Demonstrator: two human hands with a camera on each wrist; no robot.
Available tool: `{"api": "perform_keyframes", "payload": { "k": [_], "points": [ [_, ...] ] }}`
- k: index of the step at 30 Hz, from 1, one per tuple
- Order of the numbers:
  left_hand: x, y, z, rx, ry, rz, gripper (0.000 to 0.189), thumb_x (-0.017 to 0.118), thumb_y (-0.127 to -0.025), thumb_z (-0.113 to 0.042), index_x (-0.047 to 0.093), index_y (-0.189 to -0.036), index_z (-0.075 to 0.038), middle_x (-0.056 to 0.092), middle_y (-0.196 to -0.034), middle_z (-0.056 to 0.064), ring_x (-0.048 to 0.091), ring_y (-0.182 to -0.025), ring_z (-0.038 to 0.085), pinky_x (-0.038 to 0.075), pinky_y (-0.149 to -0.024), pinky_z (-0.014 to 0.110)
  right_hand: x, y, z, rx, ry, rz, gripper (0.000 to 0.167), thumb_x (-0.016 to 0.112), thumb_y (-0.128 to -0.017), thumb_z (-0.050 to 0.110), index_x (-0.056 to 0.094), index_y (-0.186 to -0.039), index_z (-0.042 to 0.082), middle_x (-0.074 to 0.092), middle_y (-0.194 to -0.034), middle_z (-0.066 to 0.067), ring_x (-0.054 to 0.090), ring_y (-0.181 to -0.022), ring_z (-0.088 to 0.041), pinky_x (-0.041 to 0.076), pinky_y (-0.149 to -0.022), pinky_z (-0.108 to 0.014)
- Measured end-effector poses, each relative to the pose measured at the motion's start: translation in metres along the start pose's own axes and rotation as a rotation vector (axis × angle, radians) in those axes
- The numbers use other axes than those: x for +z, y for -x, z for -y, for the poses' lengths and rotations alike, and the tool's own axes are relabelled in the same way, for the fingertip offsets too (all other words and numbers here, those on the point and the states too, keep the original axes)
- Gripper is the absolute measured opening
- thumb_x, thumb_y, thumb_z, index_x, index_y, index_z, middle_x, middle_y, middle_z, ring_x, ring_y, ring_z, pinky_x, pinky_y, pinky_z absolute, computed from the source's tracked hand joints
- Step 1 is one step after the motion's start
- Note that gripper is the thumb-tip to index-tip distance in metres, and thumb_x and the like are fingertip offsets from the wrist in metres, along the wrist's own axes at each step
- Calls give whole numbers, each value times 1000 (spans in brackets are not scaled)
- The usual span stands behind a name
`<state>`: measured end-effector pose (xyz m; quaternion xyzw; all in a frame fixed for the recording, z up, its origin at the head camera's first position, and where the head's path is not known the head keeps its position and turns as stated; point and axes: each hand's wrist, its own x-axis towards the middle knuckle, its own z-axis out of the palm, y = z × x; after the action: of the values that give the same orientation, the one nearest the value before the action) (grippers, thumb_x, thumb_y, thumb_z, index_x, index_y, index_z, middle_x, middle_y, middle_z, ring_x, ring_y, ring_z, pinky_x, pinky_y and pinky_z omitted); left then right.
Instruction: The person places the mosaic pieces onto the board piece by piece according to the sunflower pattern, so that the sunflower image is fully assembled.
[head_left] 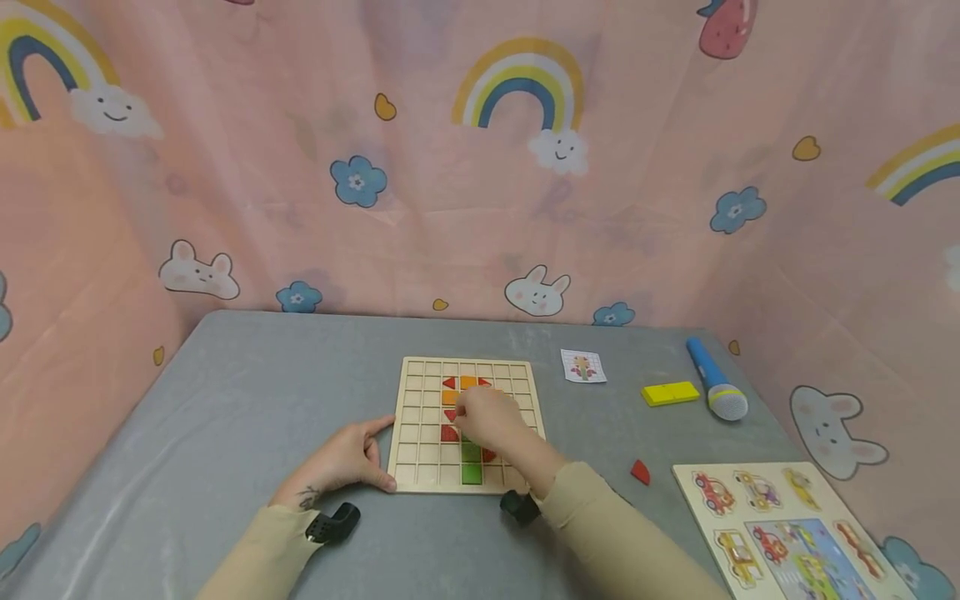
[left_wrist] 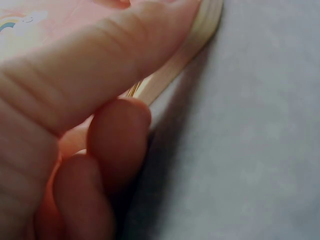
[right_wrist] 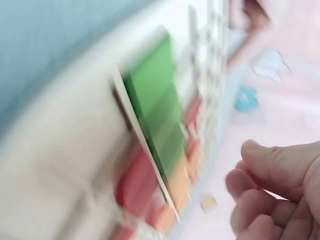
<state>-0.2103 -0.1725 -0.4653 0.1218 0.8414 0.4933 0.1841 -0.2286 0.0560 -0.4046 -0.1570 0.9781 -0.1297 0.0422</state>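
A wooden grid board [head_left: 420, 450] lies mid-table in the head view. My left hand [head_left: 348, 454] is at its left side, thumb and forefinger stretched out against the edge, other fingers bent. Close up in the left wrist view, the left thumb [left_wrist: 110, 65] presses the board's rim [left_wrist: 170, 75]. Over the board is my right hand [head_left: 491, 417], thumb and fingers curled together; no piece shows between them in the right wrist view. Green squares [head_left: 471, 472], orange squares [head_left: 450, 398] and red pieces [head_left: 448, 433] sit in the grid, some hidden by the right hand.
A loose red piece [head_left: 640, 472] lies right of the board. Behind it are a picture card [head_left: 583, 367], a yellow block [head_left: 670, 394] and a blue toy microphone [head_left: 708, 371]. A vehicle puzzle board [head_left: 738, 508] occupies the front right. Pink patterned cloth [head_left: 420, 250] hangs behind the table.
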Motion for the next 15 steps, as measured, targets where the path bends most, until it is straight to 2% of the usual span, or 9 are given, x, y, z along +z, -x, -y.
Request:
{"api": "perform_keyframes", "payload": {
  "k": [2, 5, 10, 15],
  "points": [
    [1, 0, 0, 6, -3, 0, 109, 89, -52, -11, 31, -143, 0, 55, -54, 1, 43, -45, 6, 34, -44, 23, -13, 5, -14, 40, -23, -7, 9, 65, -84, 15, 71, -78, 12, 64, -79, 0, 51, -63, -13, 42, -56, -29],
    [1, -1, 0, 11, -7, -1, 108, 89, -52, -11, 31, -143, 0, 55, -54, 1, 44, -45, 6, 34, -44, 23, -31, 15, -43, 126, -52, 13, 7, 67, -82, 13, 70, -81, 6, 65, -83, -5, 54, -66, -16, 45, -59, -31],
    [1, -2, 1, 17, 3, 6, 108, 89, -52, -10, 30, -143, 0, 56, -55, 2, 46, -45, 7, 35, -44, 23, -48, 41, -97, 278, -15, 74, 4, 65, -77, 5, 64, -79, 1, 59, -75, -7, 51, -64, -19, 44, -57, -32],
    [1, -1, 3, 29, 25, 7, 108, 88, -52, -7, 29, -143, 2, 55, -54, 2, 44, -45, 8, 35, -43, 24, -56, 74, -136, 391, 31, 147, 9, 61, -78, 3, 57, -84, -1, 55, -76, -9, 49, -66, -23, 43, -58, -34]
  ]
}}
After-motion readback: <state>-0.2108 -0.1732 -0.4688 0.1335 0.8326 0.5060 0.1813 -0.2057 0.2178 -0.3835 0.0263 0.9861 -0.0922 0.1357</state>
